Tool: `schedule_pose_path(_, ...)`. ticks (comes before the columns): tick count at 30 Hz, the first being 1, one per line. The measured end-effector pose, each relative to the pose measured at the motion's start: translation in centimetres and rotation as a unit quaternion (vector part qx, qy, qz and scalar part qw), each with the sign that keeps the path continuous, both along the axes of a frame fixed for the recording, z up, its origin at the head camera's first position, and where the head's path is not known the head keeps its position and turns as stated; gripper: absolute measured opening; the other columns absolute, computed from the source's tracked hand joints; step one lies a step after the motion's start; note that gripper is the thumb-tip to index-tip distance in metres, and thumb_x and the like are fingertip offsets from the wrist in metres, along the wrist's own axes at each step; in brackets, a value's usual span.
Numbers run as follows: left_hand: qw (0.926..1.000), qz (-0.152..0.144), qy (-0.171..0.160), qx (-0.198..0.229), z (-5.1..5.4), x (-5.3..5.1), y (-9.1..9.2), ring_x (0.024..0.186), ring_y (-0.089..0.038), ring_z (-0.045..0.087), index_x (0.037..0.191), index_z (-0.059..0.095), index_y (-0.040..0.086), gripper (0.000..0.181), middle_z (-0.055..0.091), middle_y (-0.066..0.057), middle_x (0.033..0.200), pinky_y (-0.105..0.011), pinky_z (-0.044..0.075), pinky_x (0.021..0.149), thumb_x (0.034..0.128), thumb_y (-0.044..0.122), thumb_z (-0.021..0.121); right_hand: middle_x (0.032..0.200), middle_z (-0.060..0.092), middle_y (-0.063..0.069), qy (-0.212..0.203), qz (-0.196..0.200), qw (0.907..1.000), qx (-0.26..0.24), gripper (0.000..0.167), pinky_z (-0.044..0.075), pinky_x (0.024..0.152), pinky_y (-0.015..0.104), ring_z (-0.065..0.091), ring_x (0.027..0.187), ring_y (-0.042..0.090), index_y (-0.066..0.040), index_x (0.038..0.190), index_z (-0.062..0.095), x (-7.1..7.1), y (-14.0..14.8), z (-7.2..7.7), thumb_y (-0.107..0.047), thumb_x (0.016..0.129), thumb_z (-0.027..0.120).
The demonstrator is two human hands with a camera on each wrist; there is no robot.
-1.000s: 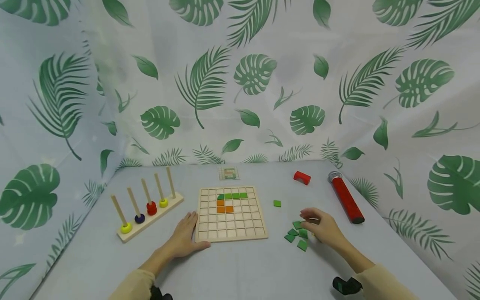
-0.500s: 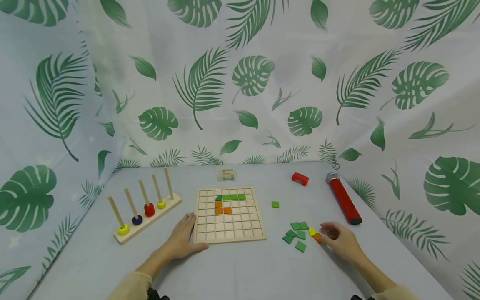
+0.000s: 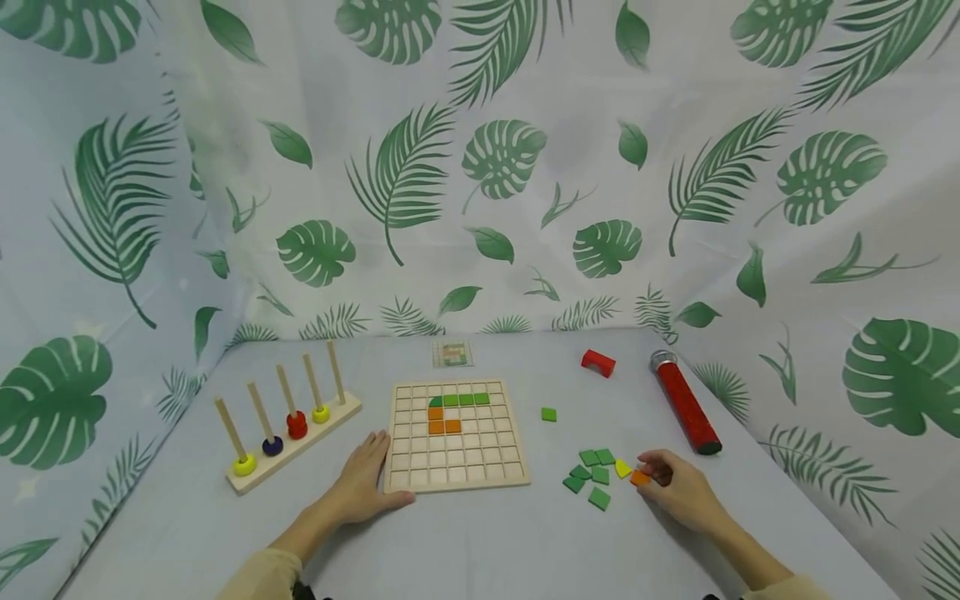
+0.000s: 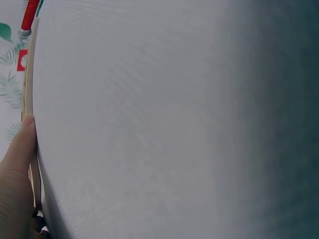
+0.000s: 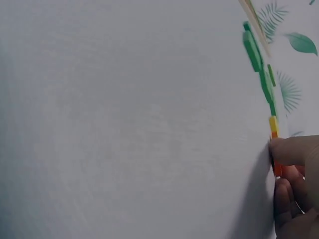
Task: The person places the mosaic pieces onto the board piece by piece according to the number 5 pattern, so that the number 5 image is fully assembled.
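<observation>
In the head view my left hand (image 3: 360,483) rests at the left edge of a wooden grid board (image 3: 457,485), fingers along its side and thumb by the near corner. The board carries several green tiles (image 3: 466,400) in a row and orange tiles (image 3: 437,427) below them. On the right, my right hand (image 3: 684,493) pinches an orange tile (image 3: 640,477) at the table surface between thumb and fingers. A yellow tile (image 3: 623,468) lies just left of it, beside several loose green tiles (image 3: 599,498). The right wrist view shows the thumb on the orange tile (image 5: 277,168).
A peg stand (image 3: 296,446) with coloured rings stands left of the board. Behind the board lies a small pattern card (image 3: 452,353). A single green tile (image 3: 549,414), a red arch block (image 3: 598,362) and a red microphone (image 3: 686,404) are on the right.
My right hand has moved from above the green tiles to the right and down, uncovering the yellow tile, and now holds the orange tile. My left hand stays at the board.
</observation>
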State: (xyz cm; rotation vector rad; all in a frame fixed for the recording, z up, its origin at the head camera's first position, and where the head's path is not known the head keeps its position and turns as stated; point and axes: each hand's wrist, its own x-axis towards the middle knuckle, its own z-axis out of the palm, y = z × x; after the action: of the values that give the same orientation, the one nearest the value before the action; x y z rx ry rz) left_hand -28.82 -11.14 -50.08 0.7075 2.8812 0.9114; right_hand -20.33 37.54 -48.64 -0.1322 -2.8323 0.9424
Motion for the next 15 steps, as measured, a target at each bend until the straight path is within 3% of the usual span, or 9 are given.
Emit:
schedule_pose_path(7, 1.0000, 0.002, -0.003, 0.000, -0.2, 0.0, -0.2, 0.140, -0.039, 0.012, 0.145, 0.023, -0.008, 0.108, 0.021, -0.025, 0.151, -0.052, 0.012, 0.113, 0.0738, 0.058, 0.072, 0.103, 0.063, 0.009, -0.010, 0.009, 0.9987, -0.048, 0.041, 0.054, 0.080, 0.031, 0.059, 0.092, 0.024, 0.001, 0.120, 0.056, -0.1, 0.3, 1.4, -0.011, 0.083, 0.071)
schedule_pose_path(15, 1.0000, 0.002, -0.003, 0.000, 0.0, 0.1, -0.1, 0.140, -0.039, 0.012, 0.145, 0.024, -0.009, 0.108, 0.021, -0.025, 0.151, -0.051, 0.011, 0.113, 0.0740, 0.056, 0.072, 0.107, 0.063, 0.014, 0.064, 0.036, 0.9956, -0.059, 0.034, 0.048, 0.076, 0.012, 0.059, 0.096, 0.028, 0.002, 0.117, 0.057, -2.4, -1.1, 1.6, -0.005, 0.086, 0.068)
